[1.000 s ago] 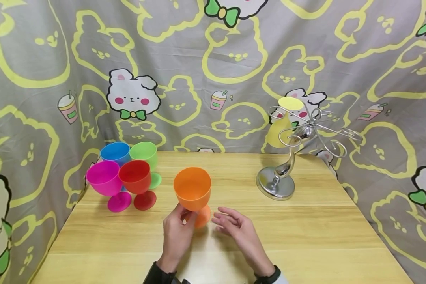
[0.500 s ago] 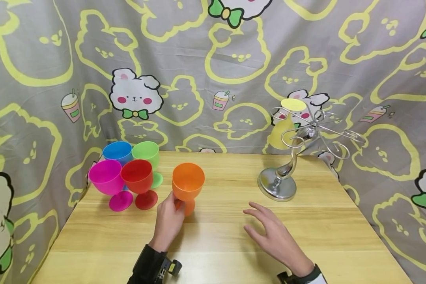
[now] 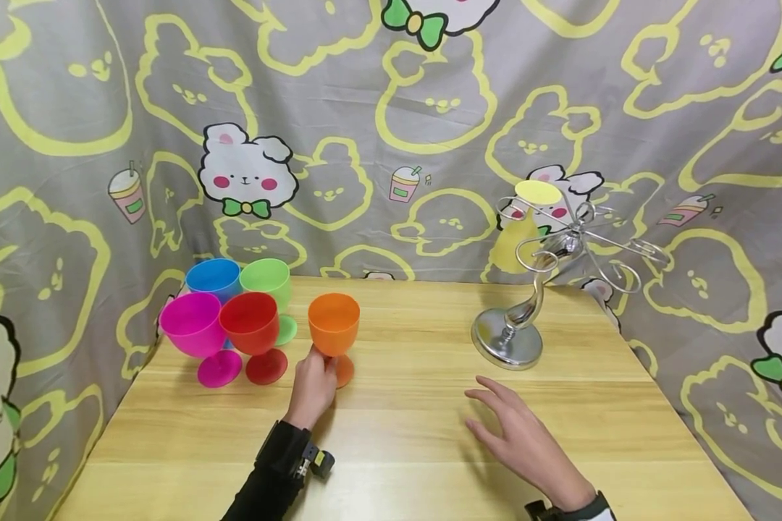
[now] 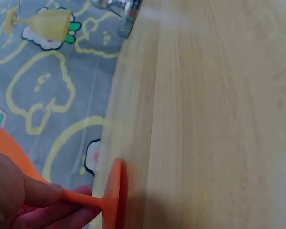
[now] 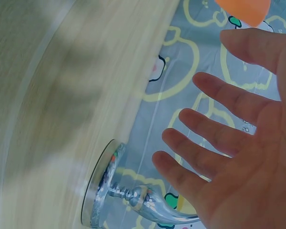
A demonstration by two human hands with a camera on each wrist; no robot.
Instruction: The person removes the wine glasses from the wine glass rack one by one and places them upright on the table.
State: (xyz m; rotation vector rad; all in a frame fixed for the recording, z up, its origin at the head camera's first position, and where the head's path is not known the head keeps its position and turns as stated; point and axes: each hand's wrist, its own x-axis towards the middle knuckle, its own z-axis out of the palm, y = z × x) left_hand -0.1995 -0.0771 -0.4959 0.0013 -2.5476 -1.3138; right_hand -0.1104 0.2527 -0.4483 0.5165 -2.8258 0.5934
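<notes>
An orange plastic goblet (image 3: 334, 325) stands upright, right of the other goblets, and my left hand (image 3: 313, 387) pinches its stem. The left wrist view shows the thumb and fingers round that stem, close above the orange foot (image 4: 114, 195). To its left stand a red goblet (image 3: 250, 323), a magenta goblet (image 3: 192, 325), a blue goblet (image 3: 212, 278) and a green goblet (image 3: 266, 282). My right hand (image 3: 528, 441) hovers over the table's right half, fingers spread and holding nothing; its palm (image 5: 262, 157) shows in the right wrist view.
A chrome rack (image 3: 521, 311) with curled wire arms stands at the back right. A yellow goblet (image 3: 521, 231) hangs upside down from one arm. Patterned grey cloth (image 3: 339, 72) encloses the wooden table (image 3: 404, 463) at the back and sides.
My left hand has carried the orange goblet away from me and slightly left, nearer the red and green goblets. The right hand has drawn away from it to the right.
</notes>
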